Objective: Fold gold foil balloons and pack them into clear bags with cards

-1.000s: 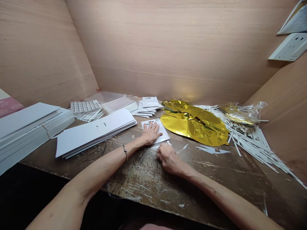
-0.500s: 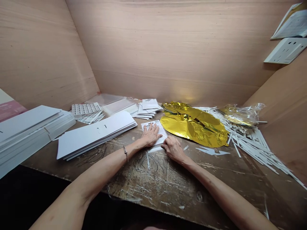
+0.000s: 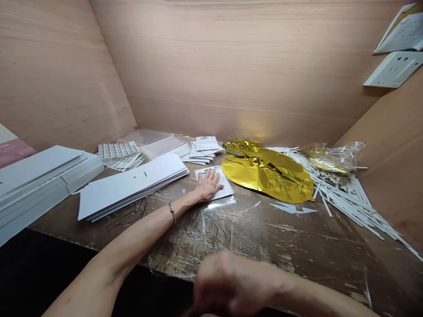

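Observation:
My left hand lies flat with its fingers spread on a white printed card, pressing it to the table. The card seems to be inside a clear plastic sleeve, whose transparent flap sticks out at the near side. Close to the camera, my right hand is raised near the table's front edge, curled like a fist and blurred by motion. Its fingertips are turned under, and whatever they may hold is hidden. To the right of the card spreads a pile of gold foil balloons.
At left are a stack of long white cards and a bigger banded stack. Sticker sheets, clear plastic bags and small printed cards lie behind. White sticks cover the right side. White paper scraps lie in front of the foil.
My right hand has left the card's near edge and come back toward my body. The clear flap there is now uncovered, with a thin strip beside it. My left hand has stayed in place.

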{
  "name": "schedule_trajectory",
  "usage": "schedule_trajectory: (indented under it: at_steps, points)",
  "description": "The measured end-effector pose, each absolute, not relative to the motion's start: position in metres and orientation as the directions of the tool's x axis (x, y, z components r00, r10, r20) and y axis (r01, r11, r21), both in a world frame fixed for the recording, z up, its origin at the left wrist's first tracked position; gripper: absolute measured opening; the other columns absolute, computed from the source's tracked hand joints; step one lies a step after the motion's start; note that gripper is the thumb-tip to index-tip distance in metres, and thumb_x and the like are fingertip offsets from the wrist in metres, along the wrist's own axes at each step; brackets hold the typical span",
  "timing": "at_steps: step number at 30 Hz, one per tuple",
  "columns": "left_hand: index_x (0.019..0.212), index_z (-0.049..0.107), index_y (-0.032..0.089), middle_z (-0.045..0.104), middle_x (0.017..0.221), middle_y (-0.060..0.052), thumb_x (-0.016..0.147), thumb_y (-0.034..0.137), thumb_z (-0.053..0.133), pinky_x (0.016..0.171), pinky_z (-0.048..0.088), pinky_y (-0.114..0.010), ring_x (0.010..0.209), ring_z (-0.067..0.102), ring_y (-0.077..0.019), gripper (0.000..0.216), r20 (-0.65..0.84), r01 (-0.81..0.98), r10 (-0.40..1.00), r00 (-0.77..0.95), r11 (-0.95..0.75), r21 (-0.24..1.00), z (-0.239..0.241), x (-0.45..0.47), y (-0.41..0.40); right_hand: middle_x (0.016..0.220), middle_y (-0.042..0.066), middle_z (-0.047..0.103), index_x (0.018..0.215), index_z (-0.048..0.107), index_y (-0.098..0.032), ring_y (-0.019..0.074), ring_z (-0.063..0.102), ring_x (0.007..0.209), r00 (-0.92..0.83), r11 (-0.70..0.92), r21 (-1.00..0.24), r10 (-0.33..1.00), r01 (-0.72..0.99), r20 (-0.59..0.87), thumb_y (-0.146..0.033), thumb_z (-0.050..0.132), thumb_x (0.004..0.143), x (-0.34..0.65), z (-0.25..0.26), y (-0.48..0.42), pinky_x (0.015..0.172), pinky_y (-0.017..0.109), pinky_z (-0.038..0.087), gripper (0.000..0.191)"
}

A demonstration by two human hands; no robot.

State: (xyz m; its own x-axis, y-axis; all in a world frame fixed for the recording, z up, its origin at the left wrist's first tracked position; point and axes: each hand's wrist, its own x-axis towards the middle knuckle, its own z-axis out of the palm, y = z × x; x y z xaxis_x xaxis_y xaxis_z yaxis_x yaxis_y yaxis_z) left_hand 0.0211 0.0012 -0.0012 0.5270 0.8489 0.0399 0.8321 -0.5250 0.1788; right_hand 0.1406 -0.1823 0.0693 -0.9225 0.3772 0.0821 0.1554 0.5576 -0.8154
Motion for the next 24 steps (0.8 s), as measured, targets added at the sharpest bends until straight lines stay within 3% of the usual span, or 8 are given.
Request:
schedule_trajectory:
  at_steps: [3, 6, 9, 11, 13, 17, 19, 24]
  points:
    - [0.127, 0.032, 0.017, 0.021, 0.14, -0.01, 0.088, 0.044, 0.018, 0.101, 0.013, -0.05, 0.129, 0.013, -0.0245, 0.05, 0.124, 0.789, 0.833, 0.54, -0.552, 0.271, 0.009, 0.007, -0.002, 0.071, 0.003, 0.052, 0.074, 0.053, -0.018, 0.014, 0.048, 0.068, -0.31, 0.352, -0.605, 0.934, 0.714, 0.178, -0.016, 0.036, 0.079, 0.195, 0.049, -0.154, 0.064, 0.027, 0.041, 0.017]
    - [0.119, 0.042, 0.018, 0.03, 0.135, -0.009, 0.088, 0.042, 0.02, 0.102, 0.018, -0.046, 0.127, 0.018, -0.0231, 0.045, 0.136, 0.705, 0.756, 0.64, -0.649, 0.286, 0.015, -0.006, -0.005, 0.084, 0.012, 0.054, 0.08, 0.055, -0.016, 0.024, 0.048, 0.084, 0.014, 0.14, -0.455, 0.948, 0.88, 0.318, -0.025, 0.046, 0.077, 0.202, 0.021, -0.142, 0.075, 0.041, 0.04, 0.013]
    - [0.112, 0.048, 0.019, 0.04, 0.127, -0.009, 0.088, 0.042, 0.021, 0.1, 0.022, -0.045, 0.124, 0.025, -0.0234, 0.042, 0.09, 0.635, 0.674, 0.733, -0.726, 0.264, 0.014, -0.008, -0.006, 0.107, 0.014, 0.052, 0.097, 0.055, -0.019, 0.0276, 0.045, 0.101, -0.354, 0.488, -0.459, 0.867, 0.743, 0.35, -0.03, 0.057, 0.069, 0.141, 0.012, -0.169, 0.082, 0.043, 0.039, 0.03]
    - [0.112, 0.047, 0.019, 0.041, 0.126, -0.01, 0.087, 0.043, 0.024, 0.1, 0.022, -0.047, 0.123, 0.027, -0.0248, 0.041, 0.075, 0.621, 0.653, 0.753, -0.745, 0.243, 0.013, -0.005, -0.009, 0.105, 0.003, 0.056, 0.099, 0.055, -0.03, 0.0211, 0.05, 0.098, -0.759, 0.781, -0.478, 0.576, 0.402, 0.304, -0.033, 0.056, 0.069, 0.094, 0.019, -0.192, 0.079, 0.034, 0.042, 0.03]
    - [0.116, 0.044, 0.018, 0.036, 0.129, -0.012, 0.086, 0.043, 0.028, 0.1, 0.02, -0.049, 0.124, 0.024, -0.0263, 0.042, 0.086, 0.616, 0.646, 0.758, -0.753, 0.232, 0.013, -0.004, -0.013, 0.097, -0.006, 0.059, 0.093, 0.057, -0.036, 0.0145, 0.055, 0.091, -0.855, 0.839, -0.483, 0.427, 0.251, 0.296, -0.033, 0.056, 0.069, 0.073, 0.031, -0.201, 0.07, 0.022, 0.043, 0.024]
    - [0.12, 0.043, 0.015, 0.03, 0.135, -0.014, 0.085, 0.045, 0.029, 0.103, 0.014, -0.046, 0.127, 0.019, -0.0258, 0.047, 0.128, 0.553, 0.591, 0.796, -0.798, 0.239, 0.017, -0.013, -0.032, 0.078, 0.004, 0.064, 0.094, 0.059, -0.018, 0.013, 0.057, 0.069, -0.693, 0.744, -0.421, 0.654, 0.518, 0.304, -0.016, 0.044, 0.076, 0.129, 0.044, -0.158, 0.06, 0.02, 0.042, 0.023]
    - [0.122, 0.041, 0.017, 0.031, 0.135, -0.013, 0.084, 0.048, 0.03, 0.104, 0.011, -0.045, 0.128, 0.018, -0.0247, 0.05, 0.114, 0.489, 0.528, 0.841, -0.834, 0.253, 0.02, -0.021, -0.043, 0.094, 0.012, 0.062, 0.105, 0.055, -0.014, 0.0156, 0.057, 0.08, -0.497, 0.606, -0.272, 0.782, 0.748, 0.377, -0.005, 0.037, 0.075, 0.177, 0.041, -0.123, 0.07, 0.026, 0.043, 0.036]
    - [0.131, 0.028, 0.021, 0.026, 0.138, -0.011, 0.08, 0.055, 0.035, 0.103, 0.003, -0.047, 0.129, 0.015, -0.0237, 0.062, 0.023, 0.418, 0.452, 0.892, -0.842, 0.34, 0.027, -0.03, -0.056, 0.123, 0.009, 0.046, 0.105, 0.057, -0.027, 0.0196, 0.042, 0.111, -0.664, 0.712, 0.002, 0.654, 0.702, 0.362, -0.01, 0.043, 0.079, 0.234, 0.02, -0.073, 0.091, 0.043, 0.032, 0.033]
